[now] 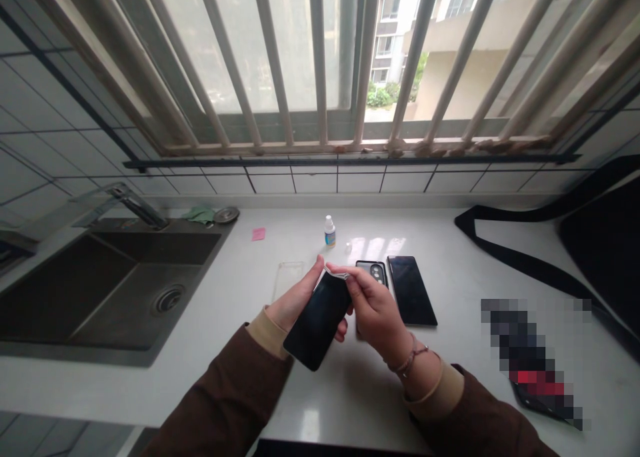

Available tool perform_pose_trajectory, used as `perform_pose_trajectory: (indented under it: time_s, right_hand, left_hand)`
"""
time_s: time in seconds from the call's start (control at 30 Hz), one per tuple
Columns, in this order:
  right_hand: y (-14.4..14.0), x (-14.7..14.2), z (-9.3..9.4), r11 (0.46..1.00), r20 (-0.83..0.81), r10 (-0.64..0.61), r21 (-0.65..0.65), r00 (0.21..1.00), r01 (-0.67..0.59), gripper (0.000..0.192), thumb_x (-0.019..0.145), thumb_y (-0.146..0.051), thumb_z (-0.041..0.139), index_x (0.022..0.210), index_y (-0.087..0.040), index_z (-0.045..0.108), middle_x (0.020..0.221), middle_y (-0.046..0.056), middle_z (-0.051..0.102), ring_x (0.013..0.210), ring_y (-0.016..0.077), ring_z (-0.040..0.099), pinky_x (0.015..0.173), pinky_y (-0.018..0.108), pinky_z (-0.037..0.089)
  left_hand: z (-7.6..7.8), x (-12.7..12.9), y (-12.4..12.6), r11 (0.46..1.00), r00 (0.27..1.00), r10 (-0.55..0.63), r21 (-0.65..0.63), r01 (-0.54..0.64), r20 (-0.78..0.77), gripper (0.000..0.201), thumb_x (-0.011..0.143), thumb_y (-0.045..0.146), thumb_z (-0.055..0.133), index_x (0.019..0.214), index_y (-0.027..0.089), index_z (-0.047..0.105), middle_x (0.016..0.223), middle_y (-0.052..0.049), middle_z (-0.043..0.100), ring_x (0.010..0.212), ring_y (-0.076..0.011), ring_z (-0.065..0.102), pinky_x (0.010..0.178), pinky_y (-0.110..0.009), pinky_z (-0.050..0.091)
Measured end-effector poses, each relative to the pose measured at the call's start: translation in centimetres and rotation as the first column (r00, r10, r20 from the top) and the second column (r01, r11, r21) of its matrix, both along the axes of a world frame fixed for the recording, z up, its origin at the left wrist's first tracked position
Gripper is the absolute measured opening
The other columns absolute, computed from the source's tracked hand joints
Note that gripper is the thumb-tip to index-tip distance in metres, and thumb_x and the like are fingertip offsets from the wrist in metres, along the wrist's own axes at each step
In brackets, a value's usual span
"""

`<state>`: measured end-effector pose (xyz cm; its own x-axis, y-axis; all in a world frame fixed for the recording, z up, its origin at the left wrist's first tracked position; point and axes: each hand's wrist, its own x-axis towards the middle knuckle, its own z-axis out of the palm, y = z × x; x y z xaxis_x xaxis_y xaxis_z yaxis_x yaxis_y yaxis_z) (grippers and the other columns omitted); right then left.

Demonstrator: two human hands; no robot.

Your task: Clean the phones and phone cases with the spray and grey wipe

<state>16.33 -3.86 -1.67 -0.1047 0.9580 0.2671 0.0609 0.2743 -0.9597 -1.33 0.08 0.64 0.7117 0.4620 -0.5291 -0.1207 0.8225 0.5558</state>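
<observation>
Over the worktop (215, 390), the left hand (294, 302) has its grip clamped on a black smartphone (320, 320), while the right hand (379, 305) pinches a thin white piece (337, 273) at its far end. Beyond lie a phone case (373, 267) and, right of it, another smartphone (413, 290); farther stands a small bottle (330, 233).

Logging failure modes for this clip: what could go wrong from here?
1. The phone, tilted in the left hand's grip, could slip while the right hand works the folded white piece at its top edge.
2. The small bottle looks uncapped, a white cap beside it; a bump might spill it.
</observation>
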Motion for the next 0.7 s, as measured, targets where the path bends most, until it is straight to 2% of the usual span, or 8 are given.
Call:
perform_pose_trajectory:
  time_s: [0.13,0.23,0.37,0.43,0.5,0.6,0.7]
  right_hand:
    - [0.4,0.4,0.4,0.998,-0.01,-0.02,0.056,1.0,0.021,0.036,0.111,-0.042,0.047,0.131,-0.026,0.073,0.089,0.004,0.073,0.083,0.0212,0.071,0.082,0.038,0.058]
    - [0.7,0.6,0.4,0.991,0.008,-0.111,0.076,0.994,0.11,0.034,0.111,-0.041,0.048,0.128,-0.026,0.073,0.111,0.007,0.077,0.106,0.0249,0.073,0.097,0.042,0.056]
    - [1.0,0.9,-0.1,0.954,-0.005,-0.296,0.042,0.955,0.296,0.034,0.111,-0.044,0.047,0.126,-0.027,0.073,0.129,0.008,0.075,0.12,0.0278,0.069,0.106,0.047,0.053]
    - [1.1,1.0,-0.3,0.94,-0.009,-0.34,0.024,0.94,0.341,0.035,0.111,-0.045,0.047,0.128,-0.028,0.073,0.132,0.008,0.074,0.122,0.0282,0.069,0.108,0.048,0.052]
    - [1.2,1.0,-0.4,0.94,-0.001,-0.339,0.025,0.941,0.339,0.036,0.111,-0.046,0.048,0.129,-0.028,0.073,0.133,0.009,0.074,0.124,0.0282,0.068,0.11,0.049,0.051]
    - [1.0,0.6,-0.5,0.965,-0.005,-0.261,0.029,0.965,0.261,0.036,0.11,-0.046,0.049,0.131,-0.027,0.072,0.132,0.009,0.074,0.12,0.0275,0.07,0.109,0.048,0.053]
    - [0.8,-0.2,-0.8,0.986,-0.076,-0.165,-0.003,0.983,0.165,0.036,0.109,-0.047,0.053,0.131,-0.027,0.073,0.129,0.01,0.075,0.111,0.0263,0.073,0.104,0.047,0.058]
  left_hand:
    - [0.5,-0.9,0.6,0.982,0.984,0.174,0.065,-0.176,0.032,0.078,0.093,0.082,0.048,0.102,0.01,0.076,0.091,-0.016,0.075,0.066,-0.027,0.074,0.066,-0.042,0.063]
    - [0.7,-1.2,1.1,0.948,0.948,0.313,0.041,-0.316,0.055,0.066,0.096,0.071,0.057,0.107,0.009,0.075,0.09,-0.015,0.076,0.068,-0.0266,0.075,0.071,-0.042,0.064]
    - [0.4,-0.7,1.4,0.876,0.868,0.48,-0.027,-0.481,0.131,0.064,0.103,0.064,0.05,0.112,0.006,0.074,0.09,-0.017,0.077,0.079,-0.0252,0.077,0.091,-0.043,0.063]
    - [0.1,-0.3,1.3,0.87,0.859,0.488,-0.016,-0.492,0.156,0.066,0.104,0.064,0.046,0.112,0.005,0.074,0.091,-0.019,0.077,0.086,-0.0266,0.076,0.095,-0.044,0.061]
    - [-0.1,0.0,1.0,0.889,0.879,0.45,0.011,-0.457,0.158,0.068,0.104,0.065,0.043,0.112,0.005,0.075,0.094,-0.02,0.078,0.09,-0.028,0.076,0.09,-0.043,0.062]
    - [-0.5,0.4,0.6,0.912,0.907,0.404,0.023,-0.409,0.119,0.069,0.105,0.065,0.042,0.115,0.006,0.076,0.1,-0.019,0.079,0.087,-0.0266,0.076,0.082,-0.039,0.063]
    - [-0.9,0.7,0.7,0.89,0.885,0.454,0.001,-0.457,0.105,0.064,0.106,0.062,0.044,0.117,0.008,0.076,0.101,-0.017,0.08,0.082,-0.0243,0.076,0.084,-0.036,0.061]
